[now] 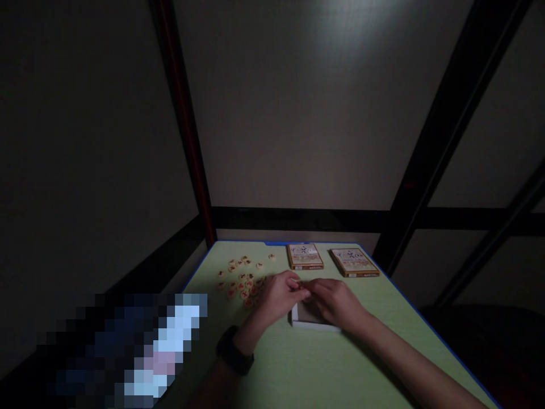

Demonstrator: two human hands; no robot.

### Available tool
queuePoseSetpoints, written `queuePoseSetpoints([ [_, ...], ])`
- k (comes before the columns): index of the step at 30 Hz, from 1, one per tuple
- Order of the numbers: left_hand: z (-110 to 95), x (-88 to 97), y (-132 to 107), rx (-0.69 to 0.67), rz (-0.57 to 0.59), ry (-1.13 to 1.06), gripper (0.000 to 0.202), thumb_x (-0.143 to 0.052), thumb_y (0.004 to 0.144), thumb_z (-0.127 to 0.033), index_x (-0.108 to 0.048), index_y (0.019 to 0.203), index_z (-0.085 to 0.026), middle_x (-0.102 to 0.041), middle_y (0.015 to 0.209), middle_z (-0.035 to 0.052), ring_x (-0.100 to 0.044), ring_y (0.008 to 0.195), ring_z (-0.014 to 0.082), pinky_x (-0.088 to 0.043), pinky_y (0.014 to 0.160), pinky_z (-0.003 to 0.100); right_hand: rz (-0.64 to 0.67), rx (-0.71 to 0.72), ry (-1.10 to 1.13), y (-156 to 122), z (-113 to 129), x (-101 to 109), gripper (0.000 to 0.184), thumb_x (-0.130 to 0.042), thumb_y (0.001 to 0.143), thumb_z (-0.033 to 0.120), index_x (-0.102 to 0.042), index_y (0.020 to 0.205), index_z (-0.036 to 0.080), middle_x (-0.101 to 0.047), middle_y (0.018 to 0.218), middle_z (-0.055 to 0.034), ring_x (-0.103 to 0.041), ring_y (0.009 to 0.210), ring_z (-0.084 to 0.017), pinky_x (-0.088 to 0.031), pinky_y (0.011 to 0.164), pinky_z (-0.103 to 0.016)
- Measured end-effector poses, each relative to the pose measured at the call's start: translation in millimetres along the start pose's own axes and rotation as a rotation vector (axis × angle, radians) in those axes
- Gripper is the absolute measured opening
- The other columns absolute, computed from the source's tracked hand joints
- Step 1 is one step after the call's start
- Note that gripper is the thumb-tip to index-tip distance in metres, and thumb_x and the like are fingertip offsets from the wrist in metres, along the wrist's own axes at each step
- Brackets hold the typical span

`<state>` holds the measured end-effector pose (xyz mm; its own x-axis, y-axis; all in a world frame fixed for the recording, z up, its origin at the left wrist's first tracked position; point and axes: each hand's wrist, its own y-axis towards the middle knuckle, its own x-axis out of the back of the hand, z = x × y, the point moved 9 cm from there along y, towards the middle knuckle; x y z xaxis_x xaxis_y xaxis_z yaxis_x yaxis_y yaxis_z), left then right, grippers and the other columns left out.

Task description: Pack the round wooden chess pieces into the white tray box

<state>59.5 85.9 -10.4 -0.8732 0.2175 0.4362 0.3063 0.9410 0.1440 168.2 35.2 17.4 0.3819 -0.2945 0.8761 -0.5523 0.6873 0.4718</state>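
My left hand (279,295), with a dark band on its wrist, is closed, its thumb and fingers pinched together. Against its fingertips, my right hand (338,301) is closed as well. Something small and reddish shows between the two sets of fingertips, mostly hidden and too dim to name. Below the hands lies an open shallow white box (315,326) with a brownish inside, partly covered by my right hand. To the left, several round wooden Chinese chess pieces (244,295) with red or dark characters are scattered on the table, some behind my left hand.
The table (272,375) has a light green top with a blue edge. Two flat boxes with printed lids, a nearer-centre box (305,257) and a right-hand box (354,262), lie toward the back. A wall with dark beams stands behind. A pixelated patch covers the lower left.
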Motion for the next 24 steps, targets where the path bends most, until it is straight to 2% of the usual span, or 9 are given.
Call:
queuePoseSetpoints([
  [5, -3, 18.2, -8, 0.002, -0.012, 0.274, 0.023, -0.077, 0.066, -0.037, -0.068, 0.07, -0.016, -0.069, 0.067, 0.0, -0.061, 0.063, 0.0134, -0.04, 0.057, 0.023, 0.108, -0.112, 0.021, -2, -13, -7, 0.028, -0.053, 0.09, 0.019, -0.073, 0.11, 0.018, -0.076, 0.089, -0.0098, -0.07, 0.073, -0.019, -0.049, 0.067, -0.026],
  [10, -1, 9.8, -17, 0.08, 0.146, 0.538, 0.024, -0.074, 0.067, -0.042, -0.071, 0.064, -0.019, -0.068, 0.063, -0.0001, -0.059, 0.062, 0.0148, -0.036, 0.06, 0.025, 0.127, -0.111, 0.112, -4, -19, -20, 0.024, -0.053, 0.09, 0.018, -0.074, 0.102, 0.019, -0.075, 0.087, -0.0082, -0.07, 0.075, -0.018, -0.05, 0.068, -0.024],
  [13, 0, 4.1, -21, 0.109, 0.193, 0.575, 0.021, -0.073, 0.067, -0.041, -0.073, 0.068, -0.02, -0.071, 0.068, 0.0003, -0.06, 0.066, 0.0154, -0.037, 0.062, 0.025, 0.139, -0.074, 0.125, -5, -15, -23, 0.027, -0.053, 0.09, 0.016, -0.073, 0.108, 0.018, -0.075, 0.093, -0.0097, -0.07, 0.079, -0.019, -0.052, 0.071, -0.025],
  [17, 2, 1.4, -22, 0.115, 0.208, 0.558, 0.018, -0.073, 0.068, -0.039, -0.074, 0.07, -0.02, -0.071, 0.069, 0.0002, -0.061, 0.067, 0.0153, -0.037, 0.062, 0.025, 0.175, -0.066, 0.136, -6, -14, -26, 0.025, -0.053, 0.091, 0.019, -0.072, 0.108, 0.017, -0.075, 0.098, -0.0114, -0.071, 0.086, -0.022, -0.054, 0.077, -0.028],
  [21, 5, 0.4, -20, 0.105, 0.21, 0.55, 0.019, -0.073, 0.069, -0.039, -0.074, 0.07, -0.02, -0.07, 0.068, -0.0001, -0.06, 0.065, 0.0147, -0.038, 0.063, 0.025, 0.154, -0.051, 0.15, -6, -16, -27, 0.028, -0.051, 0.093, 0.02, -0.071, 0.112, 0.016, -0.074, 0.104, -0.0128, -0.07, 0.092, -0.023, -0.053, 0.082, -0.03],
  [24, 6, 0.2, -20, 0.101, 0.203, 0.541, 0.02, -0.073, 0.068, -0.039, -0.074, 0.07, -0.019, -0.07, 0.067, -0.0004, -0.059, 0.063, 0.014, -0.039, 0.064, 0.024, 0.154, -0.075, 0.168, -6, -18, -28, 0.028, -0.05, 0.092, 0.017, -0.07, 0.112, 0.017, -0.074, 0.102, -0.0114, -0.07, 0.091, -0.023, -0.053, 0.08, -0.03],
])
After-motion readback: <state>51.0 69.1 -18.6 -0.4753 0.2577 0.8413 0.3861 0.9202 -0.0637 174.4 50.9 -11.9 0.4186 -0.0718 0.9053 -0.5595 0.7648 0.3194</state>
